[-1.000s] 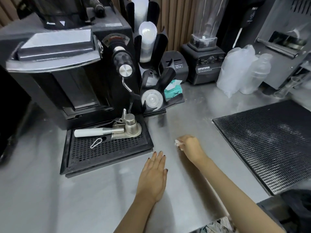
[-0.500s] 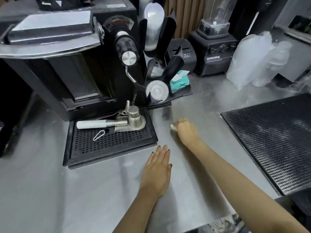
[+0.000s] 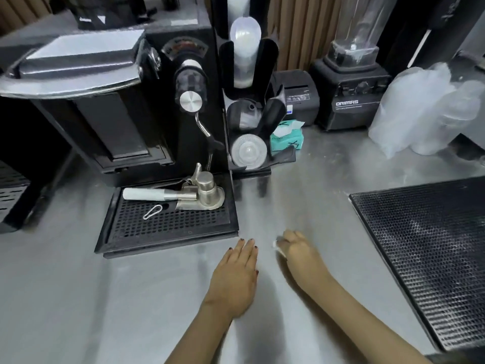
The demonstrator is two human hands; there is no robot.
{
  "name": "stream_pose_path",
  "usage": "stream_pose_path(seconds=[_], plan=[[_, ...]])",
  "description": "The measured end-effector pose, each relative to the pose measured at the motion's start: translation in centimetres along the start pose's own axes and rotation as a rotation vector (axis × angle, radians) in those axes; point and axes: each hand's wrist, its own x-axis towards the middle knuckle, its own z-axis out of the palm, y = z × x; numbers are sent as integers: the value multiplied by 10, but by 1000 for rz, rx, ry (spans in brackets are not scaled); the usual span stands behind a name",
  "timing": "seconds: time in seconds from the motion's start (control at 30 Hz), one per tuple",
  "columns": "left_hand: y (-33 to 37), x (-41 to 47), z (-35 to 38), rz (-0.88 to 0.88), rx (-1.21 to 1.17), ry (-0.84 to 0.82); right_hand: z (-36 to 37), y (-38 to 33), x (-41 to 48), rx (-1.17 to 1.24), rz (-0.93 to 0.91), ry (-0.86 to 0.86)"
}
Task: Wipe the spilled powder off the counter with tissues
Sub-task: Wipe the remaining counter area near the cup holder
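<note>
Wiping: right hand [image 3: 299, 252] clenched on a wadded tissue [image 3: 276, 245], pressed to the counter [image 3: 131, 298] at 3 o'clock of the left hand [image 3: 236, 274]. Left lies flat, fingers released, likely bracing. Powder barely visible, faint haze at 12 o'clock.

- Your left hand [image 3: 235, 277] lies flat on the steel counter [image 3: 105, 298], just beside the drip tray [image 3: 168, 227].
- Your right hand [image 3: 301, 252] presses a white tissue [image 3: 276, 245], bunched under curled fingers, onto the counter.
</note>
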Motion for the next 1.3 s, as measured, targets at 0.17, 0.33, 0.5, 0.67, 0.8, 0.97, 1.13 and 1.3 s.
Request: stream_pose_path(seconds=[0.17,0.33,0.5,0.67,0.8,0.97,1.13,1.3], plan=[[25,41,-12,-129,0,-1,12,16,85,123,-16,33],[36,54,11,-265,-74,13,15,29,178,163,137,18],[35,55,12,-256,-136,42,15,31,117,106,-33,37],[37,55,5,-278,-135,-27,-2,39,33,16,-36,-105],[37,55,10,-259,-112,-33,-23,61,86,-117,212,-30],[35,55,11,-269,-100,-24,-29,67,120,11,420,-5],[40,61,8,-274,3,-33,-20,30,7,-12,197,-74],[53,119,-28,-287,208,-54,-16,64,6,-148,285,-55]])
